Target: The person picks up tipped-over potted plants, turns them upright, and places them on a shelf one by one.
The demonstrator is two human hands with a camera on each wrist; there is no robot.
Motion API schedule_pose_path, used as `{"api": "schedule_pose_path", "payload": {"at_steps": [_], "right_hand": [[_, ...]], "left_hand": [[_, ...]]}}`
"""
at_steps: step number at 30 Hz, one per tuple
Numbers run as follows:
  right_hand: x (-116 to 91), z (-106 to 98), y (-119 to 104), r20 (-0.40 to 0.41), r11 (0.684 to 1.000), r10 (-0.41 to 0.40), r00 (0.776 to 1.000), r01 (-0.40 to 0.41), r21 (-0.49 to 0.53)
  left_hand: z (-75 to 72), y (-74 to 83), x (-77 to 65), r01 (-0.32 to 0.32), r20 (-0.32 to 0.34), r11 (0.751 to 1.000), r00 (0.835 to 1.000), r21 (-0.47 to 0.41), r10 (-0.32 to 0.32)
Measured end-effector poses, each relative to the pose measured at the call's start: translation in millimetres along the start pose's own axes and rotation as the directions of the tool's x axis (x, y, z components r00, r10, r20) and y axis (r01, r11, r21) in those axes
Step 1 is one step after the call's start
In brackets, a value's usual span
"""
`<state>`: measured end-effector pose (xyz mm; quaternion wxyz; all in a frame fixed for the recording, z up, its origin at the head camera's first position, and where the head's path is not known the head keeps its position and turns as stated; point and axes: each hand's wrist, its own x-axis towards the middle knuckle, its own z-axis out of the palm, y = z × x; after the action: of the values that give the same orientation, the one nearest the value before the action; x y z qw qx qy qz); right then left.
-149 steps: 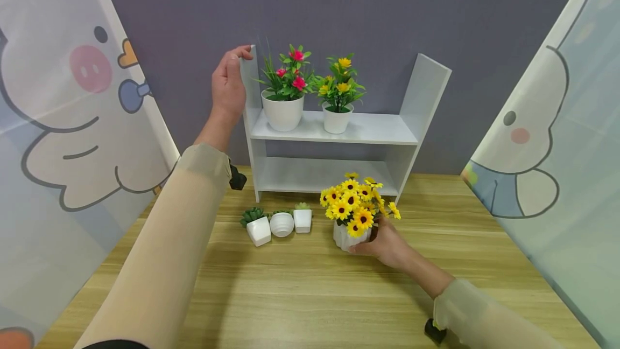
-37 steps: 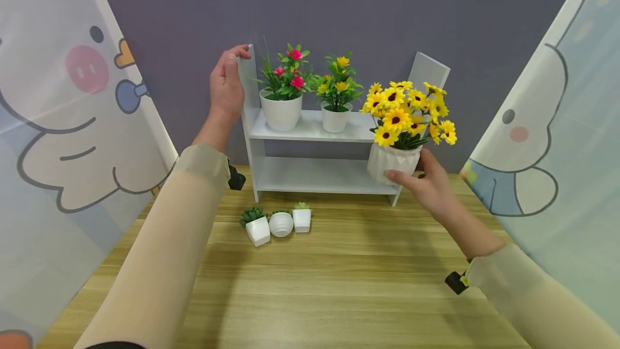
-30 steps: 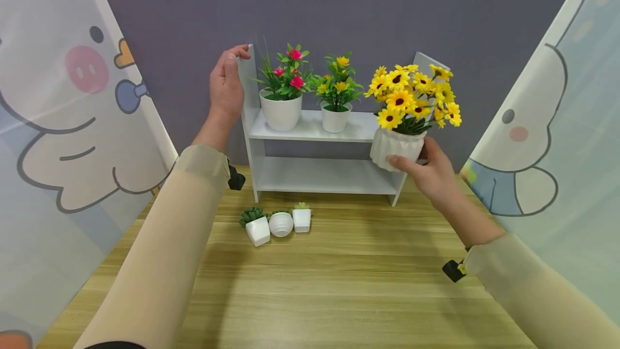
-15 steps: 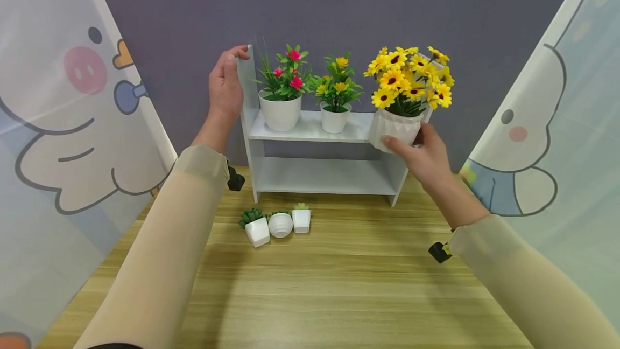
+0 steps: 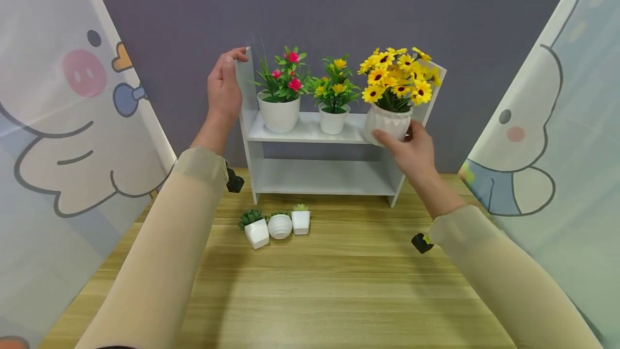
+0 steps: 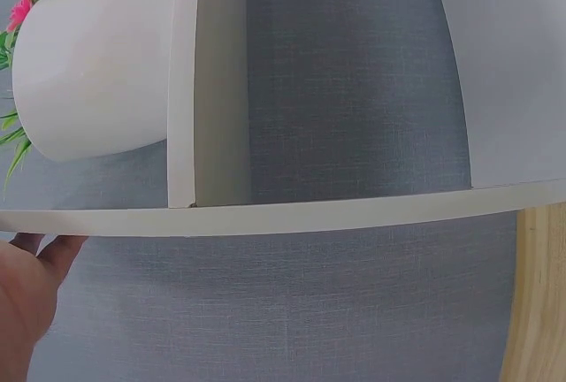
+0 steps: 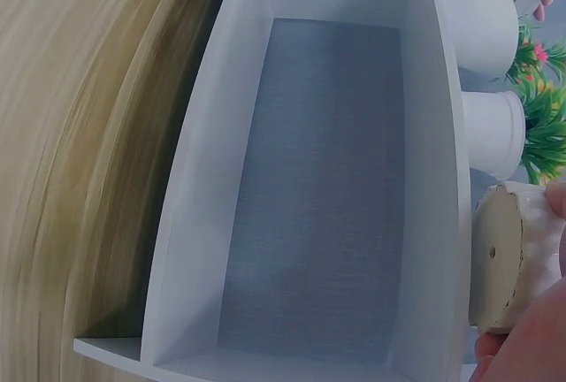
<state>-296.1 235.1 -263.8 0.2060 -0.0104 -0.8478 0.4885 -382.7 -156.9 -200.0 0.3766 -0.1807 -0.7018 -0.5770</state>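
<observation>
Sunflower pot [image 5: 388,123] was at your two o'clock in the head view, by the upper front edge of the white shelf [image 5: 309,126]; contact could not be told. At ten, your left hand [image 5: 224,88] rested loosely bent fingers against the shelf's side panel [image 5: 248,90]. At seven, three succulent pots [image 5: 280,227] sat together on the tabletop [image 5: 300,290]. At eleven a pink-flowered pot [image 5: 279,116] stood on the shelf, at one a yellow-flowered pot [image 5: 333,121]. At three, your right hand [image 5: 415,151] held the sunflower pot between thumb and fingers.

Long beige sleeves [image 5: 155,246], greyish-beige cuffs [image 5: 201,163], small black wrist blocks [image 5: 234,181], yellow-green fleck [image 5: 427,239] by the right one
</observation>
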Motion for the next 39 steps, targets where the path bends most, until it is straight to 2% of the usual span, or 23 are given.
{"api": "schedule_pose_path", "payload": {"at_steps": [14, 18, 28, 39], "right_hand": [[11, 15, -7, -0.054, 0.998, 0.068, 0.996, -0.068, -0.001], [14, 21, -7, -0.085, 0.995, 0.091, 0.992, -0.094, -0.036], [24, 38, -4, -0.157, 0.986, 0.037, 0.987, -0.061, -0.152], [25, 53, 4, -0.257, 0.993, 0.05, 0.965, -0.075, -0.089]], "left_hand": [[0.5, -0.9, 1.0, 0.007, -0.001, 1.0, 1.0, 0.004, -0.007], [0.7, -0.7, 1.3, 0.011, -0.006, 1.0, 1.0, -0.002, -0.011], [-2.1, 0.7, 0.0, 0.016, -0.009, 1.0, 1.0, 0.003, -0.016], [-1.0, -0.2, 0.6, 0.006, -0.005, 1.0, 1.0, -0.012, -0.006]]}}
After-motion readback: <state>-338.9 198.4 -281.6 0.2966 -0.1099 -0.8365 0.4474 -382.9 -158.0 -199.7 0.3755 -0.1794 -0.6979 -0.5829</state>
